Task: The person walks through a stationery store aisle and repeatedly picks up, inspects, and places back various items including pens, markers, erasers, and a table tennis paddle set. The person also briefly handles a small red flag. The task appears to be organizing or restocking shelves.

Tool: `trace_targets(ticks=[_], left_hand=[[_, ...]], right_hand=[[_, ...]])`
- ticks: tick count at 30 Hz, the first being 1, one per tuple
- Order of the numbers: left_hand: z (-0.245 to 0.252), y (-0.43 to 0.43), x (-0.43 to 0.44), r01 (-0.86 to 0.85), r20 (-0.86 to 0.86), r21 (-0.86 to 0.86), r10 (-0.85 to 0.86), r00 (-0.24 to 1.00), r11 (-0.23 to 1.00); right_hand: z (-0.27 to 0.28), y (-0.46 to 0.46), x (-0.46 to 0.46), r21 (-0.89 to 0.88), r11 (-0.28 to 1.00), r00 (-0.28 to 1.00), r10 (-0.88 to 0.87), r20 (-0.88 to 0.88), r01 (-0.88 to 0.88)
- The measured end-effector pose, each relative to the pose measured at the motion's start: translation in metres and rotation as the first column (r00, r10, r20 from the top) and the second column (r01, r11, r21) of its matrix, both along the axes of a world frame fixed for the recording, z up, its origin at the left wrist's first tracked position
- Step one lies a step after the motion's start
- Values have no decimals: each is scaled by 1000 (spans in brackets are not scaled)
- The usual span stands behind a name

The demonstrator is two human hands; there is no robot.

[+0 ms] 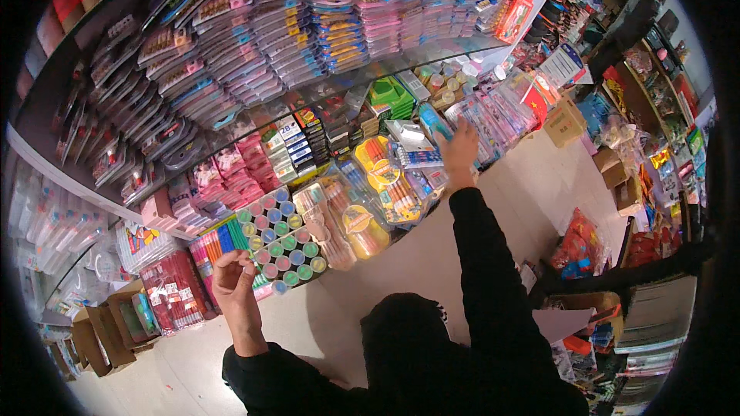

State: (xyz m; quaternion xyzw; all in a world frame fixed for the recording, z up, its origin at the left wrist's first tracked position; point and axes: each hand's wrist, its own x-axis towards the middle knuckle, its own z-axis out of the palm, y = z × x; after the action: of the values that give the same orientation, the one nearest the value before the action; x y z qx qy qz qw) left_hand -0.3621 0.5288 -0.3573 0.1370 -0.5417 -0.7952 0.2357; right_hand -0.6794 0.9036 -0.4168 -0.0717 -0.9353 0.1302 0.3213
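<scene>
My right hand reaches over the shelf edge, fingers spread, next to a light-blue package. Whether the fingertips touch it I cannot tell. Just left of that hand lies a white-and-blue pack. My left hand is raised with loosely curled fingers; nothing shows in its grasp. Behind it, round-lidded tubs in green, blue and pink fill two boxes beside rows of coloured pens. Between my hands lie a yellow-backed blister pack of orange pens and a second yellow pack.
A glass shelf above carries tall stacks of blister packs. Green boxes stand at the back of the lower shelf. Cardboard boxes sit at lower left, another carton at right. A red plastic-wrapped bundle rests near the right-hand shelves.
</scene>
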Motion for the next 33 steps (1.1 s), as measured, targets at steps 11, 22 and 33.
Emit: trace_targets(ticks=[11,22,33], left_hand=[[-34,35,-18,137,331,-209,-61,942,968],[21,105,-196,81,82,-996,-59,995,-30],[62,154,-346,192,225,-824,2,974,-534]], right_hand=[[-32,97,-7,-838,524,988,56,-144,-152],[-22,304,62,117,990,913,-123,390,83],[-150,326,124,-56,998,684,21,729,29]])
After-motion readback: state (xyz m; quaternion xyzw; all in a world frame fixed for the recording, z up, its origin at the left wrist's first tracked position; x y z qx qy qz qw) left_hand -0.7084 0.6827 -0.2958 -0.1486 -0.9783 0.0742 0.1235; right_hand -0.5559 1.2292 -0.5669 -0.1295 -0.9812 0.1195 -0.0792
